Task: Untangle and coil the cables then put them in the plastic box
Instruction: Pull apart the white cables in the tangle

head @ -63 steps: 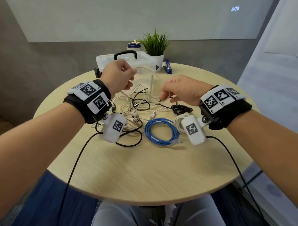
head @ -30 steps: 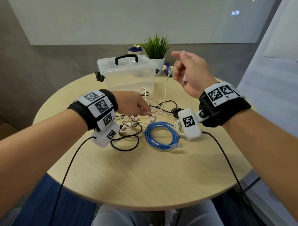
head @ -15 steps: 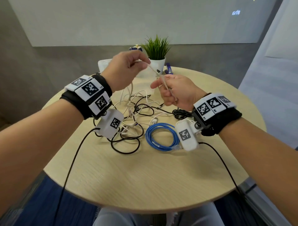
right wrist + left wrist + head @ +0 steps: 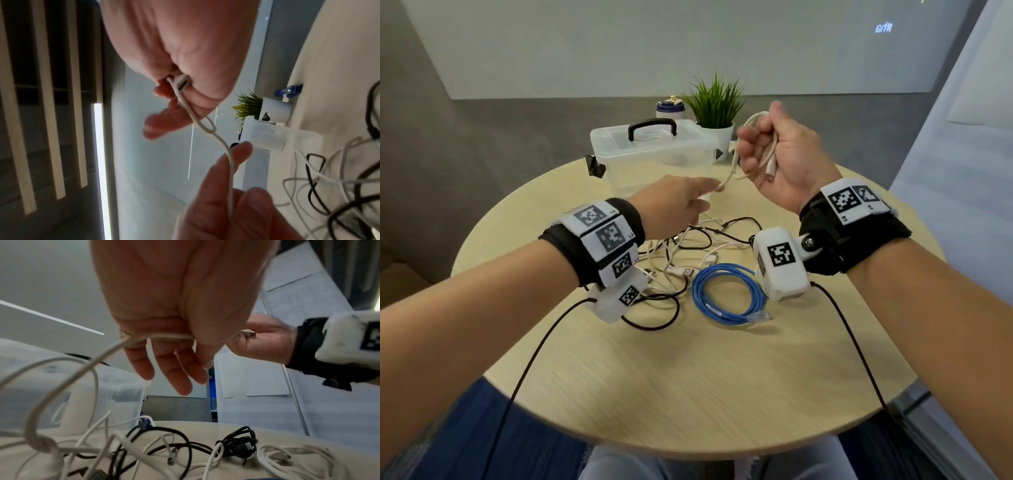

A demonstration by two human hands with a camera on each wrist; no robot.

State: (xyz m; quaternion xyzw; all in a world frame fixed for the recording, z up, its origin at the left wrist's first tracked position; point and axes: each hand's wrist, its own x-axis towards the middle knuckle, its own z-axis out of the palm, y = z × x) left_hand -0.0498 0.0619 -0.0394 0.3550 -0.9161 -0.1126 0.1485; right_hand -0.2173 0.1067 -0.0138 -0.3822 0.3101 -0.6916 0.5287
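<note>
Now right hand (image 4: pixel 784 161) raised, white cable (image 4: pixel 736 161) looped

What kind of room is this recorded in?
Probably an office or meeting room: a small round wooden table, a large whiteboard-like panel on the grey wall, and a potted plant beside a stapler. No home furnishings show.
</note>
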